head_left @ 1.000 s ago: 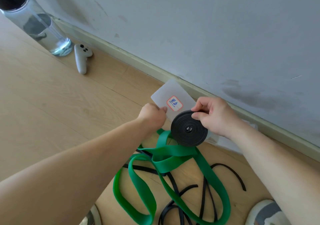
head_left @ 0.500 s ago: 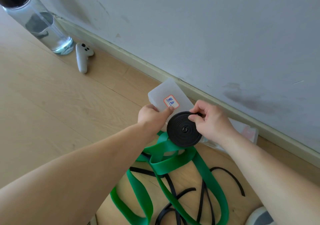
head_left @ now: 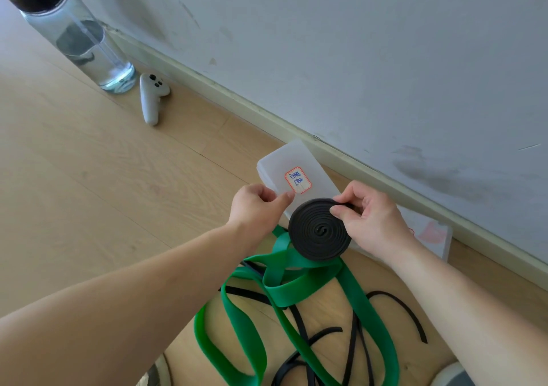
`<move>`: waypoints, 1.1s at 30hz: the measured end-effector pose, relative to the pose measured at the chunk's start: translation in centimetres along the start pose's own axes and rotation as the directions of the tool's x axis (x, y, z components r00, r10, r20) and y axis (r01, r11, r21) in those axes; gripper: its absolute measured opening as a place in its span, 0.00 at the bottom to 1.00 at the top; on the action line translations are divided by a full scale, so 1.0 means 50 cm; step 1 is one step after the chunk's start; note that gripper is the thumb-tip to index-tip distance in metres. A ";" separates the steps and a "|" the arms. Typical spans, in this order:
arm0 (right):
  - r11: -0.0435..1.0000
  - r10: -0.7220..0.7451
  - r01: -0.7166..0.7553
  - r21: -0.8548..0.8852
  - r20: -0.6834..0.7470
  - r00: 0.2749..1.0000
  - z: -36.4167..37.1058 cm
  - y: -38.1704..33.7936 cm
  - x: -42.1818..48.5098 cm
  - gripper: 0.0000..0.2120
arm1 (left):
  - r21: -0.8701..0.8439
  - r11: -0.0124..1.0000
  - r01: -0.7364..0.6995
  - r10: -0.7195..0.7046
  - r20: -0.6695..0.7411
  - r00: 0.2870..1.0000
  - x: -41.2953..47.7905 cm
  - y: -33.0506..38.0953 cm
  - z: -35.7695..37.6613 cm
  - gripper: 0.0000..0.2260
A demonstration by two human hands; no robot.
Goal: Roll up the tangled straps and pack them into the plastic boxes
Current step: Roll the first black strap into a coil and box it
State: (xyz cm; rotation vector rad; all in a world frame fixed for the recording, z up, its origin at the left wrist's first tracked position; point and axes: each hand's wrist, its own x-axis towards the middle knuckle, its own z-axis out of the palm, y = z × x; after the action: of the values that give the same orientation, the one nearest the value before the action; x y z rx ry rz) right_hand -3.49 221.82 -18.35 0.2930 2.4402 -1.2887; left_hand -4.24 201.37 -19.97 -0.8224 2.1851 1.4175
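A tightly rolled black strap (head_left: pixel 319 231) is held above the floor by my right hand (head_left: pixel 369 218), which pinches its upper edge between thumb and fingers. Just to its left, my left hand (head_left: pixel 256 207) grips the near edge of a translucent plastic box (head_left: pixel 311 167) that carries a red-bordered label. Below the roll lies a tangled green strap (head_left: pixel 296 290), with loose black straps (head_left: pixel 353 338) under and around it. A second plastic box (head_left: pixel 431 234) sits by the skirting behind my right wrist.
A water bottle (head_left: pixel 77 35) and a white controller (head_left: pixel 151 98) stand at the far left by the wall. The skirting board (head_left: pixel 341 154) runs diagonally behind the boxes. Shoes show at the bottom edge (head_left: pixel 453 375).
The roll has tilted so its spiral face shows more. My left hand's grip on the labelled box has shifted slightly; both hands stay close together by the box.
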 end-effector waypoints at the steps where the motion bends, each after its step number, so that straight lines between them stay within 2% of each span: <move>1: 1.000 -0.006 0.006 0.001 0.005 1.000 -0.002 -0.004 -0.002 0.09 | 0.022 1.000 -0.020 0.020 -0.005 1.000 0.000 0.002 -0.005 0.17; 4: 1.000 -0.013 0.013 -0.004 0.054 0.998 -0.010 -0.013 -0.009 0.11 | 0.029 0.999 -0.030 0.030 -0.011 0.999 -0.002 0.020 -0.011 0.16; 6: 1.000 0.004 -0.005 0.012 0.053 0.999 -0.017 -0.020 -0.013 0.10 | -0.026 1.000 -0.011 0.011 -0.016 1.000 -0.002 0.035 -0.013 0.15; 10: 0.973 0.058 -0.042 0.228 -0.062 0.996 -0.042 -0.032 -0.025 0.06 | -0.178 0.983 0.037 -0.038 -0.004 0.999 -0.012 0.064 -0.011 0.17; 12: 0.963 0.073 -0.046 0.265 -0.093 0.993 -0.056 -0.038 -0.035 0.06 | -0.217 0.974 0.066 -0.055 0.055 0.997 -0.020 0.081 -0.008 0.20; 13: 0.962 0.073 -0.047 0.267 -0.088 0.993 -0.064 -0.040 -0.040 0.06 | -0.236 0.969 0.075 -0.055 0.092 0.994 -0.025 0.090 -0.008 0.17; 15: 0.958 0.077 -0.064 0.281 -0.037 0.996 -0.093 -0.051 -0.052 0.08 | -0.259 0.963 0.076 -0.034 0.164 0.986 -0.037 0.108 -0.008 0.10; 16: 0.954 0.075 -0.077 0.290 0.018 0.997 -0.112 -0.058 -0.057 0.10 | -0.267 0.960 0.085 -0.028 0.210 0.977 -0.041 0.115 -0.009 0.10; 18: 0.948 0.067 -0.115 0.297 0.165 0.984 -0.149 -0.077 -0.070 0.12 | -0.267 0.957 0.118 -0.027 0.321 0.947 -0.049 0.113 -0.010 0.19; 20: 0.940 0.106 -0.182 0.289 0.259 0.960 -0.154 -0.091 -0.085 0.11 | -0.189 0.979 0.080 0.004 0.406 0.914 -0.055 0.109 -0.009 0.24; 21: 0.941 0.145 -0.212 0.265 0.251 0.957 -0.137 -0.091 -0.091 0.10 | -0.142 0.989 0.041 0.025 0.433 0.901 -0.055 0.108 -0.006 0.25; 23: 0.925 0.252 -0.283 0.252 0.149 0.956 -0.078 -0.082 -0.097 0.08 | -0.031 0.993 -0.111 0.114 0.418 0.901 -0.046 0.108 -0.002 0.26; 25: 0.898 0.323 -0.316 0.305 0.031 0.946 -0.015 -0.071 -0.092 0.07 | 0.079 0.944 -0.319 0.277 0.331 0.902 -0.032 0.110 -0.007 0.22; 27: 0.882 0.361 -0.321 0.346 -0.055 0.931 0.020 -0.065 -0.073 0.06 | 0.147 0.892 -0.428 0.371 0.305 0.877 -0.012 0.104 -0.021 0.18; 30: 0.842 0.399 -0.294 0.452 -0.155 0.904 0.026 -0.058 -0.038 0.05 | 0.364 0.806 -0.467 0.340 0.362 0.868 0.027 0.086 -0.044 0.22; 33: 0.794 0.434 -0.243 0.558 -0.238 0.869 0.019 -0.056 -0.011 0.06 | 0.537 0.727 -0.429 0.268 0.354 0.896 0.045 0.064 -0.046 0.20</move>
State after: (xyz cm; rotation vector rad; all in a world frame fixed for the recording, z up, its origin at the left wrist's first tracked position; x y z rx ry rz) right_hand -3.75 219.46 -16.51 1.1562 2.0974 -1.8104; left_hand -8.11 199.69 -18.29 0.0164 2.4413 0.7891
